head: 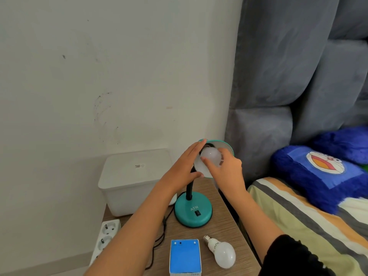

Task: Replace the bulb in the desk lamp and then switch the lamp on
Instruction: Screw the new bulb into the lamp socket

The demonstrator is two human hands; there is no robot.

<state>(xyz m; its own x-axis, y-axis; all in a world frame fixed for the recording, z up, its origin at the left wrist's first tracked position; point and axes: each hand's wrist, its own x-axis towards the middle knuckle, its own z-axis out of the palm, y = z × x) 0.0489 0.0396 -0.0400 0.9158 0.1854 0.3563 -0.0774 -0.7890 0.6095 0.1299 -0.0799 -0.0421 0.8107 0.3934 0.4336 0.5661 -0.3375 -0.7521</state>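
Right hand (227, 170) fingertips curled round bulb (210, 156) inside teal lamp shade (225, 145). Left hand (183, 166) flat, fingers straight, pressed on shade's 9 o'clock side. 2nd bulb (223, 253) lies on table (225, 220), 5 o'clock of lamp base (192, 210); blue box (185, 255) at 6 o'clock.

White lidded plastic bin (135, 182) at back of wooden bedside table (225, 222), close to scuffed white wall (99, 76). White power strip (106, 236) at table's left edge. Grey padded headboard (288, 76) right of wall. Striped sheet (298, 226) on bed; blue cartoon-cat pillow (318, 172) on it, second blue cushion (342, 142) behind.
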